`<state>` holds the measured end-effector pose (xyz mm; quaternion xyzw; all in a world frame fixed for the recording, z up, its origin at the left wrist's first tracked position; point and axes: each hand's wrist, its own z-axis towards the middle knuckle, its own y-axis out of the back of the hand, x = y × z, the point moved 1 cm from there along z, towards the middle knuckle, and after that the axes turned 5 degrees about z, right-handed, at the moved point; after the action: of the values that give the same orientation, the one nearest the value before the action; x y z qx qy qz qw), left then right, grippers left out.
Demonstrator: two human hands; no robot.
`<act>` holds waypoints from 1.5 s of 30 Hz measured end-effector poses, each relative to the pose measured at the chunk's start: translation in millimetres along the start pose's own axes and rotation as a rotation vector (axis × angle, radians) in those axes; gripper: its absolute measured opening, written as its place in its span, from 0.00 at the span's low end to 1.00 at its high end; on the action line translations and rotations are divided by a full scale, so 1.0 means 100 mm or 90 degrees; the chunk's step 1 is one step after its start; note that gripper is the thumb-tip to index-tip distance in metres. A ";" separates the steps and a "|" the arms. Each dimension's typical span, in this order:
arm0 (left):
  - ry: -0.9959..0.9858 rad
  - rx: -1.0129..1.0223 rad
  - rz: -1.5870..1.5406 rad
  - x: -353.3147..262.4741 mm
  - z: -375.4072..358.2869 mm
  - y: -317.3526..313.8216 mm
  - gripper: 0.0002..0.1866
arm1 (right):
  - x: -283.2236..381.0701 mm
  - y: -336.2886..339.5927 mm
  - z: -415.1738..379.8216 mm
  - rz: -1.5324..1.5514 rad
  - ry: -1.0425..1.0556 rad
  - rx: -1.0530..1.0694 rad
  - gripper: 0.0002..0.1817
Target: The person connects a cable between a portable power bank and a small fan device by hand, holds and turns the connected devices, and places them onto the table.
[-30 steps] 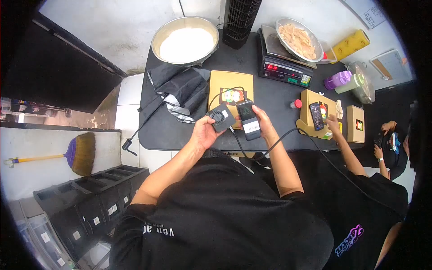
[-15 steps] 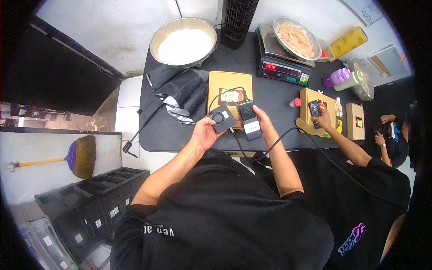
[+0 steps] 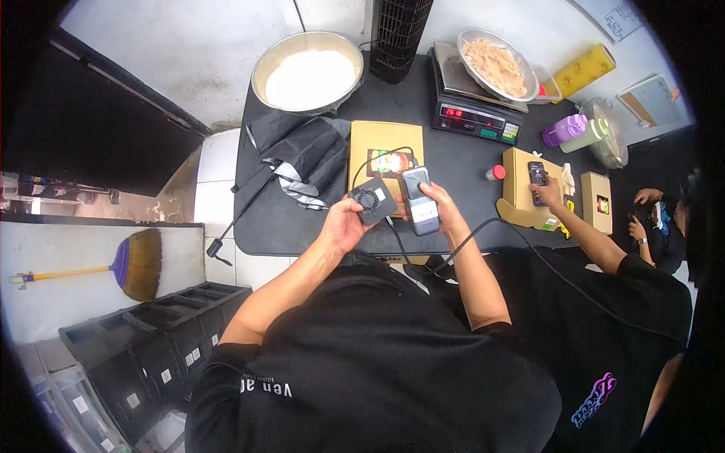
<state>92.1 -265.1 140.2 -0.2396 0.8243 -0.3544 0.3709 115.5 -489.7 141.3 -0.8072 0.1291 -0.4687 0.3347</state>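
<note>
My left hand [image 3: 345,224] grips a small square black device [image 3: 370,200] with a round fan grille. In my right hand [image 3: 442,209] is a dark grey power bank [image 3: 421,205] with a white label, its thumb lying on the face. A thin black cable [image 3: 369,156] loops from the top of the power bank towards the square device. Both hands are above the table's front edge, just in front of a brown cardboard box [image 3: 387,136] with a colourful picture. A thicker black cable [image 3: 470,238] runs off to the right.
Black table [image 3: 294,235] bears a bowl of white powder [image 3: 312,78], a folded black umbrella [image 3: 306,151], a scale [image 3: 476,119] holding a bowl of pale meat [image 3: 495,68], and bottles [image 3: 565,130]. At right, a person's hand [image 3: 551,192] holds a phone [image 3: 538,181] over an open box [image 3: 521,205].
My right thumb has moved onto the power bank, whose face has tilted and looks lighter. The neighbouring person's hand and phone have shifted slightly right, away from the red-capped jar by the box.
</note>
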 end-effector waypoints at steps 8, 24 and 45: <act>-0.011 0.029 0.005 -0.02 0.00 -0.01 0.28 | 0.08 -0.01 -0.07 -0.023 -0.005 -0.014 0.26; 0.009 0.066 -0.012 -0.05 -0.01 -0.11 0.30 | 0.03 0.14 -0.14 0.047 0.004 0.044 0.30; -0.007 0.065 0.000 -0.03 -0.06 -0.04 0.32 | -0.02 0.13 -0.11 -0.002 0.011 0.085 0.31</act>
<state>89.4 -263.0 147.7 -0.2224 0.8033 -0.3945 0.3868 106.6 -502.6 134.6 -0.7791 0.0991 -0.4841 0.3858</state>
